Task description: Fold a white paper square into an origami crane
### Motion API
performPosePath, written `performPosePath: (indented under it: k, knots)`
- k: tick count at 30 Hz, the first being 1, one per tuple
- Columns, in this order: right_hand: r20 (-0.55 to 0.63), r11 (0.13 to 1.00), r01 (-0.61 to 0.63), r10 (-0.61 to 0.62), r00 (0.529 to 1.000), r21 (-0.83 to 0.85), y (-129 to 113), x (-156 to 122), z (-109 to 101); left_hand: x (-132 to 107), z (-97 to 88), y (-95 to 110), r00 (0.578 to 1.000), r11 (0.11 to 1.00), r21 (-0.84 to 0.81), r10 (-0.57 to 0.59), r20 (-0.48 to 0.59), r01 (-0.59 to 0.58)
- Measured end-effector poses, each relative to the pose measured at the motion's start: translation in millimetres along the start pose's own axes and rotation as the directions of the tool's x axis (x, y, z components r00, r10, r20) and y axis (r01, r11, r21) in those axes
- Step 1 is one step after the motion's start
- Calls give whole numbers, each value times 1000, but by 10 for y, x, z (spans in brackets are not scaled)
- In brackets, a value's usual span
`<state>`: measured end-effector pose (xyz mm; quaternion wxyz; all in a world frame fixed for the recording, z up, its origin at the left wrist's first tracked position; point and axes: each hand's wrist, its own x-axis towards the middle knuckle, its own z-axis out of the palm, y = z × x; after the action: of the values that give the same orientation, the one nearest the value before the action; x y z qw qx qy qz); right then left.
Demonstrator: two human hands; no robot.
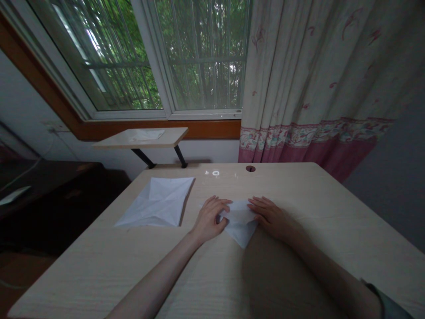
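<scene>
A small folded piece of white paper (241, 223) lies on the light wooden table (299, 208), its pointed corner toward me. My left hand (210, 218) rests on the paper's left edge with fingers curled and pressing down. My right hand (270, 215) lies flat on the paper's right edge, fingers stretched toward the left. A larger creased white sheet (156, 202) lies flat on the table to the left, apart from both hands.
A small raised shelf (142, 137) on black brackets stands at the table's back left. A cable hole (250, 168) sits at the back edge. A window is behind, a patterned curtain (315, 79) hangs right, and dark furniture (49, 199) stands left.
</scene>
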<state>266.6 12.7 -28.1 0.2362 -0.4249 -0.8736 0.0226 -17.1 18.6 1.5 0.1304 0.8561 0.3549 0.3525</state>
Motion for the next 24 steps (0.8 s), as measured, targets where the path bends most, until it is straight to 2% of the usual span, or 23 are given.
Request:
performPosePath:
  k: [7, 13, 17, 21, 24]
  knots:
    - [-241, 992, 121, -122, 963, -19, -54, 39, -53, -5, 16, 9, 988, 998, -32, 44, -147, -50]
    - [-376, 983, 152, -178, 909, -98, -75, 54, -31, -14, 13, 25, 977, 995, -50, 73, -199, -84]
    - [-449, 995, 55, -87, 889, -85, -102, 36, 6, -26, 40, 10, 966, 997, -56, 28, -257, -44]
    - [-491, 998, -53, 56, 869, 20, -116, 24, 49, -30, 67, -17, 923, 995, -78, -86, -374, 61]
    - [-478, 997, -69, 76, 875, 32, -109, 25, 63, -36, 68, -35, 918, 996, -10, -89, -386, 92]
